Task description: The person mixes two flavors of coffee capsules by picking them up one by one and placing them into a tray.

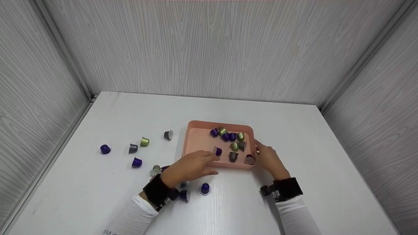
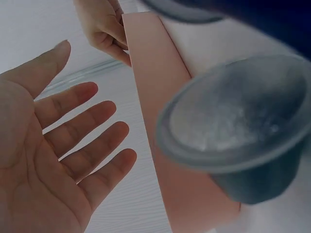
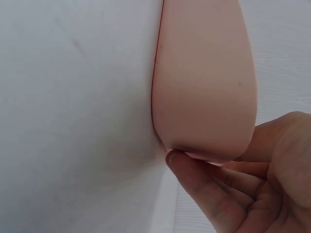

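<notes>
Lying at left, loose pods (image 1: 136, 162) — purple, green and grey — sat on the white table (image 1: 130, 111). The left hand (image 1: 192, 165), fingers spread and holding nothing, hung over the pink tray (image 1: 199, 140)'s near edge. Inside were more pods (image 1: 232, 136), mostly right of centre. The right hand (image 1: 267, 159) gripped the tray's right side.

Right hand (image 3: 260, 187) gripping pink tray (image 3: 204, 82), white tabletop (image 3: 73, 107)
</notes>
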Motion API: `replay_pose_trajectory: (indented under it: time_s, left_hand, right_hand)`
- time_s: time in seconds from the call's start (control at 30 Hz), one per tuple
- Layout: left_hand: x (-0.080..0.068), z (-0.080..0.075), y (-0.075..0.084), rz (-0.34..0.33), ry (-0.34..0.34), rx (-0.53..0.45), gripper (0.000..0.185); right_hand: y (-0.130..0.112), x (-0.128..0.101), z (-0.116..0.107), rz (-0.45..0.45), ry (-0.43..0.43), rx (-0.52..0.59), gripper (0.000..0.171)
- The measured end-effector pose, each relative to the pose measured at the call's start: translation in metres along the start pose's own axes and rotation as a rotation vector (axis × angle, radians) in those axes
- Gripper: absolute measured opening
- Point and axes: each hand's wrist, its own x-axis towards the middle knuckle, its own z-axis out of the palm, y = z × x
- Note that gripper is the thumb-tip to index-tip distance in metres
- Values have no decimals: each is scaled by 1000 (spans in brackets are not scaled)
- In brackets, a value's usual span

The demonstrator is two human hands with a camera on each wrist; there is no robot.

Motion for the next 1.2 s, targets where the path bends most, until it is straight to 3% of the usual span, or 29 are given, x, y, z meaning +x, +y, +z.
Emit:
replay_pose_trajectory:
  time_s: [0.27, 0.57, 0.87, 1.0, 1.2]
  left_hand:
    - [-13, 3, 6, -26, -159, 47, 77]
    - [-18, 1, 19, 21, -186, 123, 87]
    - [-23, 0, 34, -53, -372, 101, 91]
    - [-24, 2, 36, -59, -385, 122, 86]
    - [-26, 3, 37, 44, -328, 241, 63]
  right_hand:
    - [0, -2, -1, -22, 9, -5, 48]
    - [-1, -1, -1, 5, -6, 2, 48]
    - [-3, 0, -3, 1, -6, -9, 48]
    - [-3, 0, -3, 12, -15, -8, 49]
    - [-2, -1, -1, -11, -7, -15, 49]
